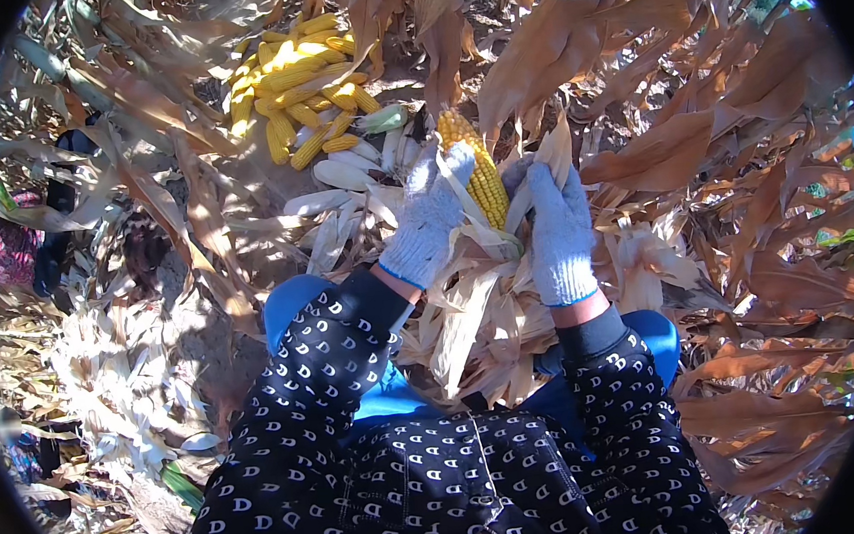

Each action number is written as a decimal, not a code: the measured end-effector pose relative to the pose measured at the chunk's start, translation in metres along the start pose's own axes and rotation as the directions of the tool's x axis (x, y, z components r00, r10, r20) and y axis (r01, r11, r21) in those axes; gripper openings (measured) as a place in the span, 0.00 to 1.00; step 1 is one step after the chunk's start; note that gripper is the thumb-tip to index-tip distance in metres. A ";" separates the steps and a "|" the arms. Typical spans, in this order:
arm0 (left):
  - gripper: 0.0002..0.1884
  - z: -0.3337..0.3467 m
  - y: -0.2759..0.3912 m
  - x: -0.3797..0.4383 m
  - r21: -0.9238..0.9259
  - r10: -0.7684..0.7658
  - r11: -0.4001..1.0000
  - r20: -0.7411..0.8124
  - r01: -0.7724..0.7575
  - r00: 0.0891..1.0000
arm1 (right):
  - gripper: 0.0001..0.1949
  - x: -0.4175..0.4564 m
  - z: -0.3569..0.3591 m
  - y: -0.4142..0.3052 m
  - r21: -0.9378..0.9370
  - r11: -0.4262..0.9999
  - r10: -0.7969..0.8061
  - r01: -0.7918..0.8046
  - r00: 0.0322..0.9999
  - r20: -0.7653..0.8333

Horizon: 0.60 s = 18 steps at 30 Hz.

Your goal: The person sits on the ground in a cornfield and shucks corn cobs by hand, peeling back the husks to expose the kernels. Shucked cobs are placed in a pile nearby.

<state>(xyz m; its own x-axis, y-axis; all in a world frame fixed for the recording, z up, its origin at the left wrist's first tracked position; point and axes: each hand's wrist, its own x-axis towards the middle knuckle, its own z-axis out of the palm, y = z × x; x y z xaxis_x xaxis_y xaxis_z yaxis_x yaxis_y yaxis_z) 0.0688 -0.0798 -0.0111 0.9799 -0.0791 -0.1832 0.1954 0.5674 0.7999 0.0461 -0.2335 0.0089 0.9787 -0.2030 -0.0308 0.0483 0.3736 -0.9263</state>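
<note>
Both hands wear pale knitted work gloves with blue cuff edging. My left hand (433,202) grips a yellow ear of corn (486,179) along its left side, the tip pointing away from me. Dry husk (504,244) is peeled down around the base of the ear. On the ear's right, my right hand (562,215) pinches a strip of husk (555,153) between thumb and fingers. Some of its fingertips are hidden behind the husk. Loose pale husks (470,331) lie heaped below the ear, between my knees.
Ahead on the left is a pile of husked yellow corn ears (303,81). Several ears in pale husk (348,174) lie just below it. Dry corn stalks and brown leaves (673,150) crowd the right side and overhang the top. Patterned cloth (11,239) shows at the far left.
</note>
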 end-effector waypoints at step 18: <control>0.23 -0.032 0.056 0.047 -0.281 -0.038 0.960 -0.155 -0.007 0.987 | 0.25 -0.019 -0.017 -0.014 -0.030 0.998 0.056 -0.047 0.881 0.470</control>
<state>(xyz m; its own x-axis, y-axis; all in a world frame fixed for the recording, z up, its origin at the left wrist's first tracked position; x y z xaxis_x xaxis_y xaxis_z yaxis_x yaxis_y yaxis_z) 0.1240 -0.0258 0.0068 0.9537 0.0275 -0.2995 0.1689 0.7751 0.6088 0.0231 -0.2504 0.0159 0.9586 0.2676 0.0977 -0.0039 0.3552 -0.9348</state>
